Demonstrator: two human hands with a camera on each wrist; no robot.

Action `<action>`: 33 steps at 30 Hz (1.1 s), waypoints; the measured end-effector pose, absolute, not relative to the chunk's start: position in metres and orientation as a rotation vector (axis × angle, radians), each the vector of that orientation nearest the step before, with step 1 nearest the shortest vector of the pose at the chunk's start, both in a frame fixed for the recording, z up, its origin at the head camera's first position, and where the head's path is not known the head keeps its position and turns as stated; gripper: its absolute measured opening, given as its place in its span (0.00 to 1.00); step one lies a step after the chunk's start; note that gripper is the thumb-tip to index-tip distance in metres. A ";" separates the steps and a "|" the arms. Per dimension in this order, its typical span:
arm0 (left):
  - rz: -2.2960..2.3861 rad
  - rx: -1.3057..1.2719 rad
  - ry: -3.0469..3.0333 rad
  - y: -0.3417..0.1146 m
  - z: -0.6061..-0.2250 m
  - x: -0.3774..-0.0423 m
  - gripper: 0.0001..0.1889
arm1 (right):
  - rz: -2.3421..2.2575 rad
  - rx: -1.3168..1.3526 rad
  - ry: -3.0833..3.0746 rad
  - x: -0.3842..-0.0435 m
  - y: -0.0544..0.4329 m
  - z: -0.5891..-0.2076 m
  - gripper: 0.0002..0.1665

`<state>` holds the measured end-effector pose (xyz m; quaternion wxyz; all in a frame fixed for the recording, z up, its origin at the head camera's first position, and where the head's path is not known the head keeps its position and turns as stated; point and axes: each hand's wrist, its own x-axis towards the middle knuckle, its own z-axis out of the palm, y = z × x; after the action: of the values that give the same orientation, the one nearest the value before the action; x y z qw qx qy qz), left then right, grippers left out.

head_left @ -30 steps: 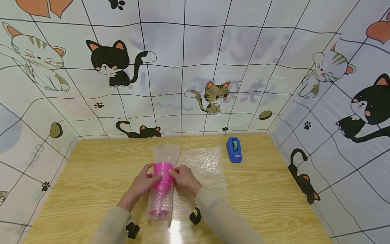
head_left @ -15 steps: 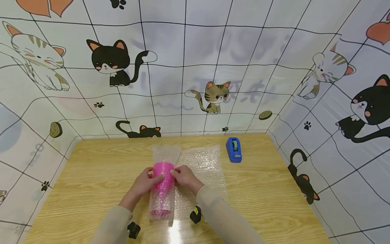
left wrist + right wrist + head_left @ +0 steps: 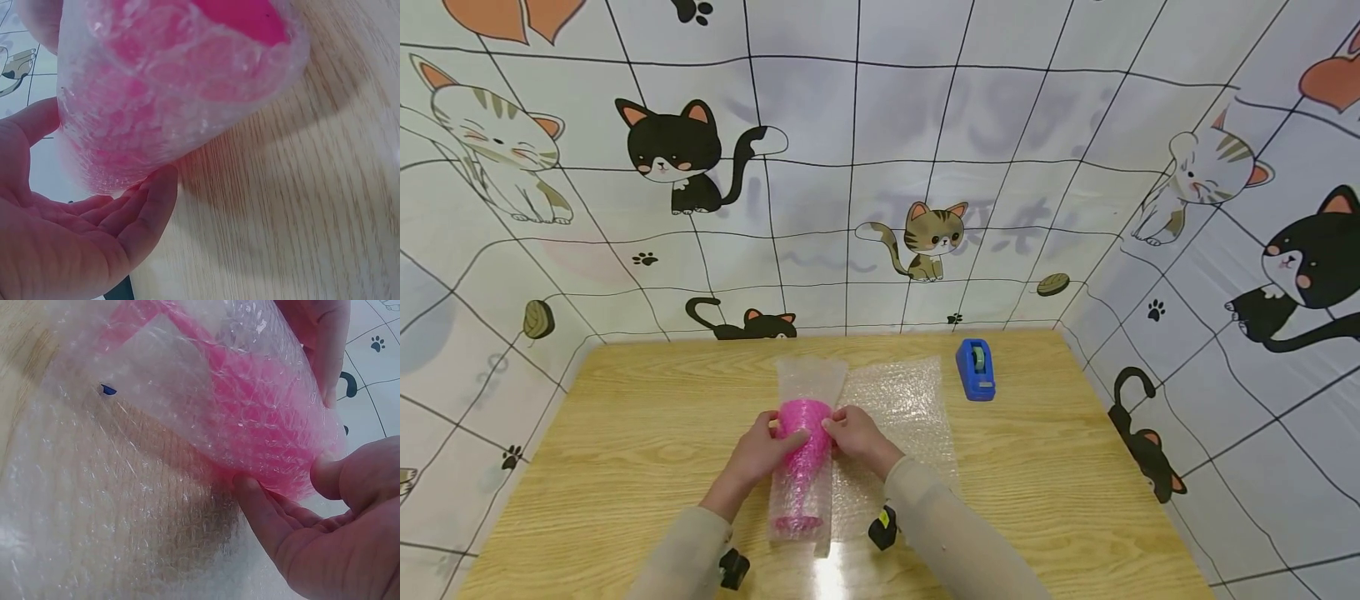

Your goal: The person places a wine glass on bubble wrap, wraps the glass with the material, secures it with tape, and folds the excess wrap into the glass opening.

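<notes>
A bright pink goblet [image 3: 806, 450], wide at the far end with a narrow stem and round base nearer me, lies rolled in clear bubble wrap [image 3: 812, 379]. My left hand [image 3: 758, 450] grips the bundle's left side, thumb over the top and fingers along the lower side, as the left wrist view shows with the hand [image 3: 75, 231]. On the other side my right hand [image 3: 859, 435] pinches the wrap around the cup between thumb and fingers; in the right wrist view that hand [image 3: 350, 519] has its fingertips under the curved wrap. Plastic layers blur the goblet's outline.
A flat stretch of bubble wrap [image 3: 895, 408] runs out to the right of the roll, partly beneath my right forearm. Farther back on the wooden table [image 3: 1037, 467] stands a blue tape dispenser [image 3: 976, 369]. Cat-printed cloth walls [image 3: 820, 192] rise behind and beside the table.
The wrapped goblet and my left hand have shifted very slightly to the right. Both hands keep their hold, and the flat wrap's right edge has drawn a little inward.
</notes>
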<state>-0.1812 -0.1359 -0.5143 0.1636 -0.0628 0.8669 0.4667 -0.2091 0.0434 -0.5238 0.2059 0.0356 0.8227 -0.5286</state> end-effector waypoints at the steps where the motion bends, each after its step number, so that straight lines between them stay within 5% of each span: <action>1: 1.324 -0.178 2.481 -0.135 -0.514 -0.181 0.44 | -1.472 0.101 2.290 -0.209 0.044 -0.524 0.19; 33: 1.316 -0.102 2.564 -0.126 -0.509 -0.181 0.42 | -1.515 0.163 2.219 -0.210 0.047 -0.530 0.22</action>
<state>-0.1810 -0.1263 -0.5089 0.1286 -0.0351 0.8816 0.4527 -0.2095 0.0470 -0.5297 0.2229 0.0592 0.8036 -0.5487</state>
